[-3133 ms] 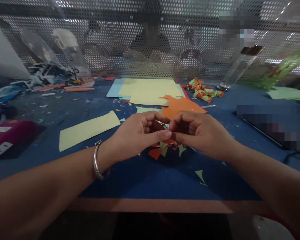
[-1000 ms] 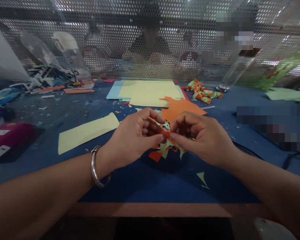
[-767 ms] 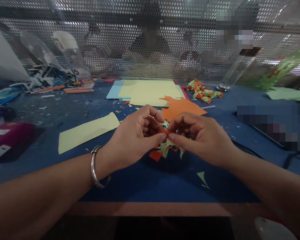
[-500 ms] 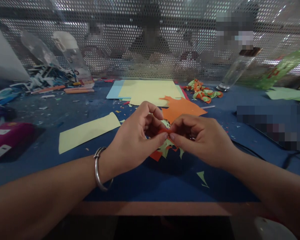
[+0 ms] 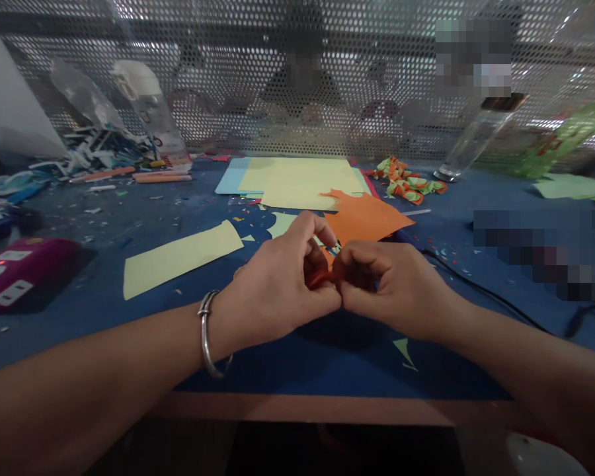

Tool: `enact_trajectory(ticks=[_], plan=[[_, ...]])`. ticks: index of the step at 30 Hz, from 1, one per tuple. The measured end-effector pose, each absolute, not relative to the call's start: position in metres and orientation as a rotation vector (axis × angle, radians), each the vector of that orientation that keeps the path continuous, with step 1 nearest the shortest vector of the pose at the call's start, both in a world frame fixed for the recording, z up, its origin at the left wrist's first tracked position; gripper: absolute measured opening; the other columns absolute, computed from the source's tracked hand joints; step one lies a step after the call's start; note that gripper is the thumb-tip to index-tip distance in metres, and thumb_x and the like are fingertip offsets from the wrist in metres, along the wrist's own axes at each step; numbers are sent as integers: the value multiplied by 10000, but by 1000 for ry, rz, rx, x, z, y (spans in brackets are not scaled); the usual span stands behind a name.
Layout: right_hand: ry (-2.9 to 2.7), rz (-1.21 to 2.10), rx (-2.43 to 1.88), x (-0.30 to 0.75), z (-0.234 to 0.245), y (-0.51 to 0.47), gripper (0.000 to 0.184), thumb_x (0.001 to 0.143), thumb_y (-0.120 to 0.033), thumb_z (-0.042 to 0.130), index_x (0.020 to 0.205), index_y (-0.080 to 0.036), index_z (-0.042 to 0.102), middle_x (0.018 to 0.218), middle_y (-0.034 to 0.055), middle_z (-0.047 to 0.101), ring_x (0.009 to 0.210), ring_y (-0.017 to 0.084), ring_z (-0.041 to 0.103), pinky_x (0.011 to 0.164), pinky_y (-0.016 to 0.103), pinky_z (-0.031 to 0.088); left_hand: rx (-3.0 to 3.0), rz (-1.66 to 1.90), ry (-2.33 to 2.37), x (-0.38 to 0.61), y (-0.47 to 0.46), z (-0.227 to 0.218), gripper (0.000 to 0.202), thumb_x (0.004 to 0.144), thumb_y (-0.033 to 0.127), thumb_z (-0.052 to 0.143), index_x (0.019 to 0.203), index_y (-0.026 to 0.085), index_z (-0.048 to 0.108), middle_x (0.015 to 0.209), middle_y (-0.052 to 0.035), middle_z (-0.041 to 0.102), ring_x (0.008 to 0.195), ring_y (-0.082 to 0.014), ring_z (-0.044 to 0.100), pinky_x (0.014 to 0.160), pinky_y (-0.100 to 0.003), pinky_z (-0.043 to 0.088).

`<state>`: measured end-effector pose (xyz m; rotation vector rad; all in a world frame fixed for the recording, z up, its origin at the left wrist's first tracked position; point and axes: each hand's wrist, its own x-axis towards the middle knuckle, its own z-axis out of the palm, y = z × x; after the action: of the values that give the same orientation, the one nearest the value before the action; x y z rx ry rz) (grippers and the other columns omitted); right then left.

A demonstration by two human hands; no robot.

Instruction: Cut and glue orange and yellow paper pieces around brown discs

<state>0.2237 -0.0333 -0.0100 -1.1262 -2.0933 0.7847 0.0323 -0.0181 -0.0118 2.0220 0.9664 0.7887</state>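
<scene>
Above the desk's near side, my left hand (image 5: 277, 291) and my right hand (image 5: 401, 284) meet with fingertips touching. Pinched between them is a small piece of orange-red paper (image 5: 322, 279), mostly covered by the fingers. Both hands are closed, thumbs toward me. Just beyond them lies a larger orange paper sheet (image 5: 364, 218) with a jagged edge. A pale green paper piece (image 5: 280, 225) shows behind my left hand. Left of that hand rests a pale yellow paper strip (image 5: 183, 258).
Stacked yellow and blue sheets (image 5: 297, 175) lie at the back. Crumpled orange-and-green paper pieces (image 5: 406, 182) sit near a clear bottle (image 5: 469, 142). A white-capped bottle (image 5: 161, 122) stands back left, a magenta power strip (image 5: 24, 271) at left. A black cable (image 5: 490, 297) runs at right.
My hands have come closer together and slightly lower, thumbs now touching over the orange-red paper. The jagged green and orange paper seen below them is now hidden. The view has shifted slightly.
</scene>
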Motion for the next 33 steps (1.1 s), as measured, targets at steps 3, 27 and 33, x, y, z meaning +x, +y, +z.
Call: enact_trajectory(ticks=[3,27,33], plan=[[-2057,819,-1157,224,-9,-33,91,724,-107,606,697,-175,553,566,-72,478,498,59,410,455,189,331,1968,779,956,31,-18,-9,415,719,152,658,1044,247,418,715,65,570,591,-113,536,531,-243,428],[-1980,755,-1230,234,-6,-29,74,745,-126,606,696,-173,576,571,-54,513,490,63,428,448,203,337,1637,862,799,27,-8,-11,305,779,158,705,972,212,475,755,42,560,664,-106,538,598,-246,437],[-1997,766,-1172,232,-5,-29,54,845,-208,631,834,-162,658,618,-34,587,505,72,497,461,196,392,1685,903,809,29,-10,-13,344,744,102,696,982,210,472,769,38,573,691,-113,557,615,-249,449]])
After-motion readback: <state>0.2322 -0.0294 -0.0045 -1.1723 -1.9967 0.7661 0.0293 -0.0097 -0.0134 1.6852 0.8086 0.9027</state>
